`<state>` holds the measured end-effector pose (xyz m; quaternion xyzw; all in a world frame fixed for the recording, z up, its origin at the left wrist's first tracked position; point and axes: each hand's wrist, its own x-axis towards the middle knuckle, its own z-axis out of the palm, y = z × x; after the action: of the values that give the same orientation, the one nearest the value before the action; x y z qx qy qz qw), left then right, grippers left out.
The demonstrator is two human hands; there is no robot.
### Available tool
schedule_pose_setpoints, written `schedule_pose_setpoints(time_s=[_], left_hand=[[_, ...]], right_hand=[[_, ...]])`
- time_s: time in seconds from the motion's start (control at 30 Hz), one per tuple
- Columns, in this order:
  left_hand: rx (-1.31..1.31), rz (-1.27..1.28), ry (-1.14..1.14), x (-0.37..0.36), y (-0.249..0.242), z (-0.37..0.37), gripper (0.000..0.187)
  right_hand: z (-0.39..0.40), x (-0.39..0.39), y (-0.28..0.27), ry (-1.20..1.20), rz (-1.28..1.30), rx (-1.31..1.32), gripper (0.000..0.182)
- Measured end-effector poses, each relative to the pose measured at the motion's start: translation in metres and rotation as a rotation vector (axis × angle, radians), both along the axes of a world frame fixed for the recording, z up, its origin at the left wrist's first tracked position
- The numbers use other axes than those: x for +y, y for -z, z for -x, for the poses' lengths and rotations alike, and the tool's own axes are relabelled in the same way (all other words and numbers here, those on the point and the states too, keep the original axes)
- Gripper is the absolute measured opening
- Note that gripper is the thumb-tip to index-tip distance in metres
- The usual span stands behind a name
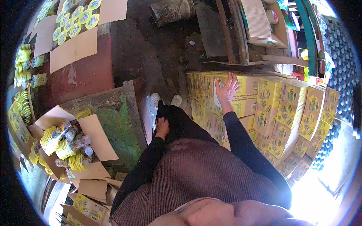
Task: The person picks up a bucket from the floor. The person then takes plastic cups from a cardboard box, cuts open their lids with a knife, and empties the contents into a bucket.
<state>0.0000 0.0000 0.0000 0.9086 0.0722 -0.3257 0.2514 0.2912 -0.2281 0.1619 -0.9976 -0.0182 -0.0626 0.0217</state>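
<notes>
Brown ribbed fabric of the top [196, 169] the person wears lies closest, with dark trousers [184, 122] and pale shoes [176, 100] farther off. On the right stands a stack of yellow printed cartons [266, 105], some bearing the word "Lemon". Over its near-left part, the right hand [226, 92] is open, fingers extended and holding nothing visible; whether it touches the cardboard I cannot tell. The left hand [162, 128] rests at the trousers, fingers bent; whether it grips the cloth is unclear. To the left, beside a worn green panel [120, 132], an open carton [98, 137] holds clear containers [81, 142] and stacked yellow discs [77, 162]. At the far left, another open box [75, 49] shows round yellow-rimmed lids [78, 12]. A dirty bucket [172, 11] lies on the dark floor [137, 56] at the far side.
</notes>
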Motion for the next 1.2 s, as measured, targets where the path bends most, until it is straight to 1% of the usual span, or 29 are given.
schedule_pose_setpoints(time_s=[0.07, 0.1, 0.2, 0.3, 0.37, 0.4, 0.53, 0.63, 0.7, 0.77, 0.9, 0.97, 1.0, 1.07, 1.2], left_hand=[[-0.007, -0.008, -0.029, -0.003, -0.001, 0.007, 0.025], [-0.014, -0.019, -0.024, 0.005, 0.005, -0.002, 0.025], [-0.011, -0.03, 0.007, 0.005, -0.002, -0.01, 0.024], [0.037, 0.0, -0.013, 0.009, 0.001, -0.015, 0.024], [-0.037, -0.038, 0.02, 0.012, 0.004, -0.014, 0.024], [-0.019, -0.001, 0.008, 0.016, 0.004, -0.017, 0.023], [-0.075, -0.019, 0.025, 0.018, -0.004, -0.025, 0.022], [0.033, 0.028, 0.029, 0.02, -0.009, -0.043, 0.019], [0.006, 0.059, 0.011, 0.022, -0.009, -0.05, 0.018], [0.012, 0.224, -0.279, 0.023, 0.002, -0.052, 0.016], [-0.033, 0.221, -0.319, 0.031, -0.001, -0.064, 0.016], [0.121, 0.195, -0.305, 0.037, -0.008, -0.079, 0.018], [0.112, 0.189, -0.31, 0.041, -0.003, -0.082, 0.018], [0.062, 0.241, -0.203, 0.049, 0.01, -0.087, 0.031], [0.057, 0.18, -0.237, 0.056, -0.005, -0.12, 0.027]], right_hand=[[0.003, 0.0, -0.008, -0.017, -0.01, -0.037, 0.079], [-0.002, 0.005, 0.002, -0.012, -0.022, -0.044, 0.079], [-0.002, 0.004, -0.001, 0.004, -0.013, -0.047, 0.079], [-0.002, 0.003, -0.002, 0.0, -0.039, -0.063, 0.078], [-0.003, 0.003, -0.002, 0.011, -0.045, -0.045, 0.078], [-0.003, 0.004, -0.003, 0.017, -0.051, -0.051, 0.078], [-0.001, 0.002, -0.003, 0.014, -0.047, -0.038, 0.077], [-0.002, 0.003, -0.001, 0.025, -0.031, -0.034, 0.076], [-0.003, 0.002, -0.001, 0.03, -0.029, -0.039, 0.076], [-0.003, 0.001, -0.001, 0.035, -0.008, -0.008, 0.076], [-0.002, 0.002, -0.001, 0.028, -0.011, -0.001, 0.078], [-0.001, 0.002, -0.002, 0.036, -0.006, 0.023, 0.078], [-0.002, 0.004, -0.005, 0.048, 0.002, 0.046, 0.078], [-0.002, 0.005, -0.007, 0.057, -0.001, 0.06, 0.078], [-0.002, 0.005, -0.009, 0.053, -0.014, 0.068, 0.077]])
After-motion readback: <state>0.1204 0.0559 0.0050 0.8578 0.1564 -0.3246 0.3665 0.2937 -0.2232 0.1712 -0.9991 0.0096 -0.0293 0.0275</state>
